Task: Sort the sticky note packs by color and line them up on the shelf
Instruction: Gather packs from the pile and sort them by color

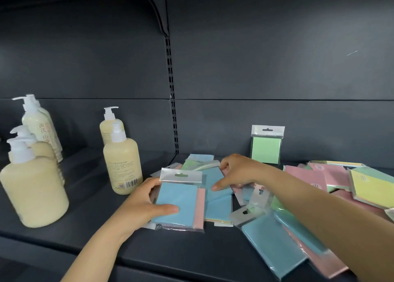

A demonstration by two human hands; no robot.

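Observation:
Sticky note packs in clear sleeves lie scattered on the dark shelf [149,256]. My left hand [145,203] grips a small stack with a blue pack [181,198] on top and a pink pack [200,207] under it, thumb across the blue face. My right hand [236,173] reaches over the pile and pinches another blue pack [213,178] behind the stack. One green pack [266,149] stands upright against the back wall. More blue packs [273,243], pink packs [332,175] and a yellow pack [373,185] lie to the right.
Several cream pump bottles stand on the left of the shelf: a big one [32,192] in front, one [122,162] near my left hand. A slotted upright [172,94] divides the grey back panels.

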